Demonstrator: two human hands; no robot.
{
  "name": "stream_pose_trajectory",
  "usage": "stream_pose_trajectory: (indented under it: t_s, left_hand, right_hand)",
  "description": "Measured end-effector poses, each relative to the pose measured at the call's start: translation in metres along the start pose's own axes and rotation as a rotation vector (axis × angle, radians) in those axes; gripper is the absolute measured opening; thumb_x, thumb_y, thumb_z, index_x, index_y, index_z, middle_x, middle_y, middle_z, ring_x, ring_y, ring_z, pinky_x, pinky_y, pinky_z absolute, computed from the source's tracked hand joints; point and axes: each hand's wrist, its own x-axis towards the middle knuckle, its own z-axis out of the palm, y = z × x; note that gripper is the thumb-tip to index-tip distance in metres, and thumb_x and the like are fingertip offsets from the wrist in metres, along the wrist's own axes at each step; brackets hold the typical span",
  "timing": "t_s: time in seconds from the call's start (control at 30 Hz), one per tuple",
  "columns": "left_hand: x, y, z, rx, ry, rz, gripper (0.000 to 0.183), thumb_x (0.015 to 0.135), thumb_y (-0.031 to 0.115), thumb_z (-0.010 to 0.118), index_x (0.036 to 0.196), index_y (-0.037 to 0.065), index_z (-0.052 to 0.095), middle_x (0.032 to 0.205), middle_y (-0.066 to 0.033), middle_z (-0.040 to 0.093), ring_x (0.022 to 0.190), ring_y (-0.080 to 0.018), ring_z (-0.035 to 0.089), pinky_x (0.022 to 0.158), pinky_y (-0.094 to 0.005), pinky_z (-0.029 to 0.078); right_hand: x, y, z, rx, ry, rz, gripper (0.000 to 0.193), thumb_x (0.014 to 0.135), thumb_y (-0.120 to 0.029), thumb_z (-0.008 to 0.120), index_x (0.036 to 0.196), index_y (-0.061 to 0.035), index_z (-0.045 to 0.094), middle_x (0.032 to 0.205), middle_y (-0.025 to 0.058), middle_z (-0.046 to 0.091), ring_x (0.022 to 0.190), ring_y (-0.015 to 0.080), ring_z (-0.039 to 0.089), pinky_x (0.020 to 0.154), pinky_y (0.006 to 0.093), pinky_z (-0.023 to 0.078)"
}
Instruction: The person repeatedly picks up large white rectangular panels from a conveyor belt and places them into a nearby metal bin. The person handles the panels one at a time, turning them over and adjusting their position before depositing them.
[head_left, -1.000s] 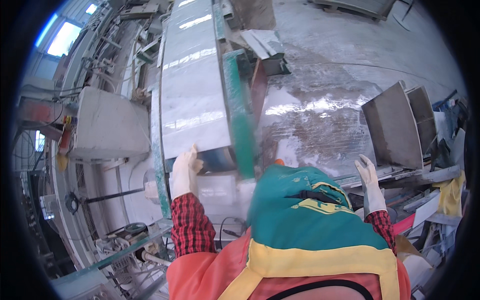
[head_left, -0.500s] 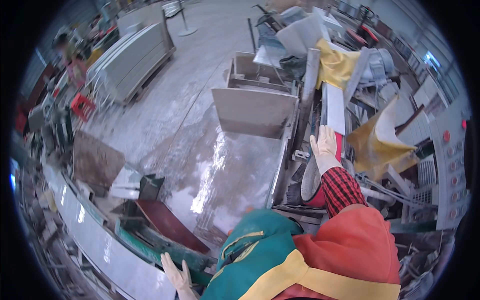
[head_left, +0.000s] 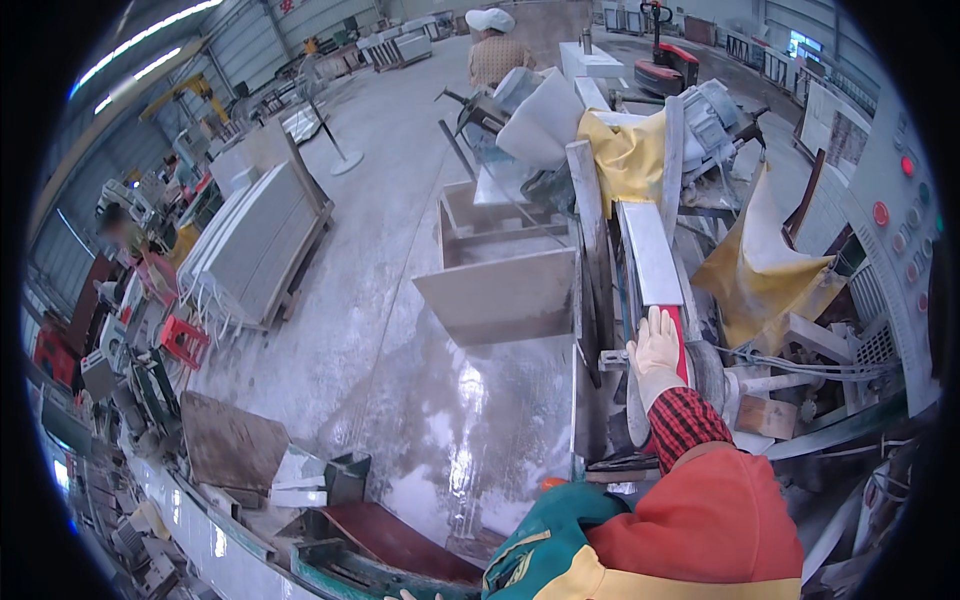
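Note:
My right hand [head_left: 655,350], in a white glove with a red plaid sleeve, lies flat on the near end of a long pale stone strip [head_left: 648,262]. The strip rests on a machine bed [head_left: 600,400] and runs away from me. The fingers are stretched out along the strip and do not curl round it. Only the gloved fingertips of my left hand [head_left: 403,595] show at the bottom edge, above a green-framed conveyor [head_left: 340,572]; whether they hold anything is hidden. My green, yellow and orange clothing fills the lower right.
A grey stone box-like bin [head_left: 500,290] stands left of the machine on the wet concrete floor [head_left: 440,440]. Yellow tarps [head_left: 760,270] drape the machinery at right, beside a control panel [head_left: 900,230]. Stacked slabs [head_left: 255,250] lean at left. Another person [head_left: 495,50] stands far behind.
The view has swung from the conveyor slab toward the machine at right. My right hand has settled on the stone strip, and my left hand has dropped to the frame's bottom edge.

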Motion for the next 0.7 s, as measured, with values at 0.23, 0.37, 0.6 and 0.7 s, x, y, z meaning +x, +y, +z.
stream_pose_trajectory:
  t_s: [0.23, 0.37, 0.6, 0.7]
  left_hand:
    - [-0.005, -0.021, 0.075, 0.036, 0.454, 0.117, 0.084, 0.092, 0.054, 0.063, 0.152, 0.001, 0.035, 0.154, -0.0396, 0.026, 0.143, -0.0548, 0.026, 0.119, -0.0604, 0.019]
    - [0.021, 0.008, 0.009, -0.163, 0.175, -0.045, 0.083, 0.07, 0.045, 0.083, 0.136, 0.006, 0.05, 0.151, -0.0301, 0.031, 0.139, -0.051, 0.028, 0.115, -0.0536, 0.027]
    - [-0.006, 0.004, 0.024, -0.12, 0.307, -0.094, 0.08, 0.076, 0.045, 0.078, 0.138, 0.004, 0.049, 0.154, -0.0311, 0.032, 0.141, -0.0509, 0.028, 0.116, -0.0575, 0.022]
    - [-0.014, 0.007, 0.016, -0.12, 0.23, -0.113, 0.082, 0.079, 0.047, 0.077, 0.141, 0.005, 0.045, 0.156, -0.0319, 0.028, 0.143, -0.0507, 0.025, 0.117, -0.0564, 0.021]
  right_hand:
    - [0.008, -0.027, 0.001, 0.089, -0.084, -0.002, 0.063, 0.088, -0.038, 0.06, 0.141, -0.0058, 0.052, 0.159, 0.0171, 0.033, 0.15, 0.0337, 0.025, 0.124, 0.0439, 0.018]
    - [-0.011, 0.019, 0.021, 0.106, 0.05, 0.027, 0.055, 0.085, -0.027, 0.062, 0.134, -0.0024, 0.055, 0.16, 0.0178, 0.033, 0.148, 0.0353, 0.027, 0.123, 0.0428, 0.021]
    - [-0.017, 0.01, 0.009, -0.047, -0.045, -0.076, 0.053, 0.09, -0.026, 0.065, 0.135, -0.0005, 0.055, 0.164, 0.0157, 0.023, 0.149, 0.0336, 0.026, 0.124, 0.0383, 0.021]
    - [-0.021, 0.0, -0.015, -0.119, -0.095, -0.094, 0.057, 0.092, -0.03, 0.065, 0.14, -0.0018, 0.052, 0.165, 0.0146, 0.021, 0.15, 0.0309, 0.024, 0.125, 0.0366, 0.019]
